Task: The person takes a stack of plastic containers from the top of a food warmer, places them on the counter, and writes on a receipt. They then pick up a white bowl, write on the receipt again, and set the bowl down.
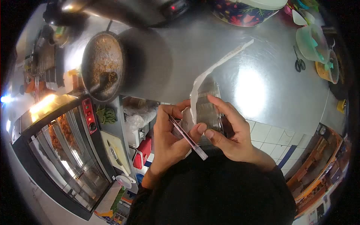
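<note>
Steel counter (180, 48) fills most of the view; heated display cabinet (89, 108) lower left, dark pan (123, 67) with food residue left of centre, floral tub (243, 17) at the far side. Clear ridged plastic stack (lids or tubs, can't tell which) (208, 114) is between the hands at the counter's near edge; can't tell if it's supported underneath. Left hand (167, 135): half closed, fingers on the stack's left side, thumb bent in front. Right hand (236, 140): part open, fingertips on the far side, thumb on the near side, thumbs almost meeting. Main risk: stack slips or splays if either side eases off, drop is right there. White strip (194, 97) runs from by the left thumb out over the counter; long loose end could snag, twist or stick to itself if it's adhesive. Scissors (298, 61) lie off to the right, well apart. Pen (188, 137) is tucked across the left hand; it could poke the plastic or fall if that grip shifts.
</note>
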A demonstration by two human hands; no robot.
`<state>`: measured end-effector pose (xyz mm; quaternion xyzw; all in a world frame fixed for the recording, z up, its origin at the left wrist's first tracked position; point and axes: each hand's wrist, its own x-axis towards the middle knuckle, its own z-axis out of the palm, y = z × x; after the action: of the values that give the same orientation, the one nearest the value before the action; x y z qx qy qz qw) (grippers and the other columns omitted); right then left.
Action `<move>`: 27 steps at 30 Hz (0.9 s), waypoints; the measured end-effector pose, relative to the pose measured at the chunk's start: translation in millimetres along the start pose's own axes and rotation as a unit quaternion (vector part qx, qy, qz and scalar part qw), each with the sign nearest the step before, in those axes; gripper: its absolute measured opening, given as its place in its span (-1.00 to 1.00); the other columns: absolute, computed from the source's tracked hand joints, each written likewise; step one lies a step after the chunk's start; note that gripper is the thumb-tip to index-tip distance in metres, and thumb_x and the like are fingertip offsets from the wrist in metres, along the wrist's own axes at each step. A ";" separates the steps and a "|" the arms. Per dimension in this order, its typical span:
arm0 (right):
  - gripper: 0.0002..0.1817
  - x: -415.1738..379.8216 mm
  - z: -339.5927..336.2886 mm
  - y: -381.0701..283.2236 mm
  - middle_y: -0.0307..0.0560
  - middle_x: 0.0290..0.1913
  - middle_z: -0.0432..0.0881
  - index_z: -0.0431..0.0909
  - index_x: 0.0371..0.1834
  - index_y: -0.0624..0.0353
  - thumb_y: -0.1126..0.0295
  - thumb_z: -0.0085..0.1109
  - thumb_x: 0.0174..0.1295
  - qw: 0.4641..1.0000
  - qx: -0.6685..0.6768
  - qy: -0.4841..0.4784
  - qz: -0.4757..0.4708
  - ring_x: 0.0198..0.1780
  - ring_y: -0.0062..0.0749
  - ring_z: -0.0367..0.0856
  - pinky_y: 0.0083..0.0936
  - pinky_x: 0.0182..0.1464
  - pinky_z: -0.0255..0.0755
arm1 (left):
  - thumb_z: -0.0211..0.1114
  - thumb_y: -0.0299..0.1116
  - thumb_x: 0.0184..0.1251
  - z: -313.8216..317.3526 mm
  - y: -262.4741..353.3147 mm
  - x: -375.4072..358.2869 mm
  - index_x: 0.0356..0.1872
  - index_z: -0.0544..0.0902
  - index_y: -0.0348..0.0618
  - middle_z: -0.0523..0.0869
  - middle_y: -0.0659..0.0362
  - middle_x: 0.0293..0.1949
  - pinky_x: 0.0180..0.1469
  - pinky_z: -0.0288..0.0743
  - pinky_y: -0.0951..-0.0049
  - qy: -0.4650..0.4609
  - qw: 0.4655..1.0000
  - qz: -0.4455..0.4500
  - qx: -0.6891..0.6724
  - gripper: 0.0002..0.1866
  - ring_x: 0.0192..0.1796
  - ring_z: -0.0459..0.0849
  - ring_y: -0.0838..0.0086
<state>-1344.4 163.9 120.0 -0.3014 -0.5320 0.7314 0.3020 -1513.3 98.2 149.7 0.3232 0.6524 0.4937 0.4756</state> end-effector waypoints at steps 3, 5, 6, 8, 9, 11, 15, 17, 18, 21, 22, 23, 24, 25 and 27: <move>-0.25 -0.8 0.9 -11.2 0.04 0.05 0.50 0.25 0.50 0.23 0.52 0.34 0.23 0.997 0.044 -0.001 0.068 -0.16 -0.58 0.58 -0.61 -0.23 0.47 | 0.57 -0.39 0.12 -0.1 1.0 -0.2 -0.14 0.29 -0.21 0.62 -0.18 0.11 0.15 0.47 0.42 0.002 1.000 -0.004 -0.009 -0.46 0.11 0.59 0.40; -0.25 -1.4 0.6 -13.5 0.04 0.06 0.51 0.25 0.50 0.23 0.51 0.34 0.23 0.995 0.051 -0.004 0.089 -0.16 -0.58 0.57 -0.61 -0.24 0.46 | 0.57 -0.39 0.12 0.5 3.1 -0.1 -0.14 0.29 -0.21 0.62 -0.18 0.11 0.15 0.47 0.42 0.002 1.000 -0.012 -0.023 -0.46 0.10 0.59 0.41; -0.25 -1.6 -0.7 -9.7 0.04 0.06 0.51 0.25 0.50 0.22 0.51 0.34 0.23 0.997 0.032 -0.007 0.071 -0.16 -0.58 0.57 -0.62 -0.24 0.45 | 0.57 -0.39 0.13 0.7 4.0 -0.1 -0.14 0.29 -0.21 0.62 -0.18 0.11 0.15 0.47 0.42 0.003 0.999 -0.016 -0.030 -0.46 0.10 0.58 0.42; -0.25 -1.2 -0.5 -8.0 0.03 0.06 0.51 0.25 0.51 0.22 0.50 0.34 0.23 0.998 0.023 -0.008 0.058 -0.16 -0.57 0.55 -0.62 -0.23 0.44 | 0.57 -0.39 0.13 0.3 4.3 0.0 -0.14 0.29 -0.21 0.62 -0.18 0.11 0.15 0.46 0.43 0.001 0.999 -0.021 -0.036 -0.46 0.10 0.58 0.43; -0.25 -0.7 0.8 -8.8 0.03 0.06 0.51 0.25 0.51 0.22 0.50 0.35 0.23 0.997 0.032 -0.005 0.064 -0.16 -0.57 0.55 -0.61 -0.23 0.43 | 0.56 -0.40 0.14 -0.3 3.8 0.3 -0.14 0.29 -0.21 0.62 -0.18 0.12 0.15 0.46 0.43 -0.001 0.999 -0.020 -0.035 -0.47 0.10 0.57 0.43; -0.25 -0.9 1.6 -11.0 0.02 0.05 0.51 0.25 0.51 0.21 0.49 0.35 0.23 0.996 0.043 -0.003 0.080 -0.16 -0.57 0.54 -0.61 -0.22 0.43 | 0.55 -0.40 0.14 -0.8 3.7 0.6 -0.13 0.29 -0.21 0.62 -0.18 0.12 0.17 0.45 0.43 -0.004 0.999 -0.017 -0.033 -0.47 0.11 0.57 0.43; -0.25 -0.8 0.9 -10.2 0.02 0.04 0.51 0.25 0.51 0.21 0.50 0.35 0.23 0.997 0.021 -0.008 0.069 -0.16 -0.57 0.54 -0.60 -0.22 0.43 | 0.54 -0.42 0.15 -4.2 2.1 0.8 -0.12 0.29 -0.21 0.62 -0.19 0.13 0.21 0.41 0.44 -0.013 1.000 -0.009 -0.019 -0.48 0.14 0.55 0.42; -0.25 0.4 0.7 -4.3 0.03 0.04 0.51 0.25 0.50 0.21 0.50 0.34 0.23 0.999 0.002 -0.010 0.031 -0.16 -0.56 0.54 -0.61 -0.23 0.43 | 0.53 -0.43 0.15 -5.6 1.7 1.0 -0.12 0.29 -0.20 0.61 -0.19 0.14 0.23 0.39 0.44 -0.018 1.000 -0.011 -0.017 -0.49 0.15 0.54 0.42; -0.25 1.6 0.9 -0.5 0.03 0.04 0.51 0.25 0.50 0.21 0.50 0.34 0.23 1.000 -0.004 -0.009 0.009 -0.15 -0.56 0.54 -0.61 -0.23 0.43 | 0.53 -0.44 0.16 -5.7 2.3 1.5 -0.11 0.29 -0.20 0.61 -0.19 0.14 0.24 0.38 0.43 -0.019 1.000 -0.014 -0.021 -0.49 0.16 0.54 0.42; -0.25 1.0 3.4 -10.3 0.04 0.04 0.51 0.25 0.50 0.21 0.52 0.33 0.23 0.997 0.044 -0.003 0.062 -0.14 -0.55 0.55 -0.61 -0.23 0.44 | 0.52 -0.46 0.15 -6.3 2.6 2.3 -0.11 0.29 -0.19 0.61 -0.18 0.16 0.25 0.36 0.42 -0.023 0.999 -0.016 -0.028 -0.50 0.19 0.53 0.41; -0.25 0.4 4.0 -14.4 0.04 0.04 0.51 0.25 0.50 0.22 0.53 0.33 0.23 0.992 0.071 0.000 0.100 -0.14 -0.55 0.55 -0.61 -0.22 0.44 | 0.52 -0.47 0.15 -6.6 2.5 2.4 -0.11 0.29 -0.19 0.60 -0.18 0.16 0.26 0.36 0.42 -0.025 0.999 -0.016 -0.030 -0.50 0.20 0.53 0.40; -0.25 0.4 3.9 -13.7 0.04 0.04 0.51 0.25 0.50 0.22 0.54 0.33 0.22 0.995 0.051 -0.001 0.090 -0.13 -0.54 0.56 -0.60 -0.22 0.45 | 0.51 -0.47 0.15 -7.4 1.9 2.2 -0.11 0.29 -0.19 0.60 -0.18 0.16 0.26 0.35 0.42 -0.026 0.999 -0.018 -0.031 -0.50 0.20 0.53 0.40; -0.25 0.5 3.6 -12.4 0.04 0.04 0.51 0.25 0.50 0.22 0.55 0.32 0.21 0.996 0.032 -0.002 0.079 -0.11 -0.54 0.56 -0.60 -0.22 0.45 | 0.51 -0.47 0.15 -8.6 1.1 1.8 -0.11 0.29 -0.19 0.60 -0.18 0.17 0.27 0.35 0.41 -0.028 0.999 -0.021 -0.032 -0.51 0.21 0.53 0.39; -0.25 0.3 3.8 -11.4 0.05 0.05 0.52 0.25 0.50 0.23 0.56 0.33 0.21 0.997 0.024 -0.001 0.072 -0.10 -0.53 0.56 -0.60 -0.22 0.46 | 0.51 -0.48 0.15 -9.2 0.7 1.6 -0.11 0.29 -0.19 0.60 -0.18 0.17 0.27 0.35 0.41 -0.029 0.999 -0.023 -0.033 -0.51 0.22 0.53 0.38; -0.24 -0.1 4.9 -9.5 0.05 0.05 0.52 0.25 0.50 0.23 0.57 0.33 0.20 0.998 0.022 0.001 0.061 -0.09 -0.52 0.57 -0.61 -0.22 0.47 | 0.51 -0.48 0.15 -8.4 2.4 1.8 -0.12 0.30 -0.19 0.60 -0.18 0.17 0.27 0.34 0.41 -0.025 0.999 -0.023 -0.029 -0.51 0.22 0.52 0.38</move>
<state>-1346.9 163.3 130.4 -0.3271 -0.4961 0.7596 0.2643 -1522.0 97.7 151.9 0.3066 0.6330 0.4931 0.5121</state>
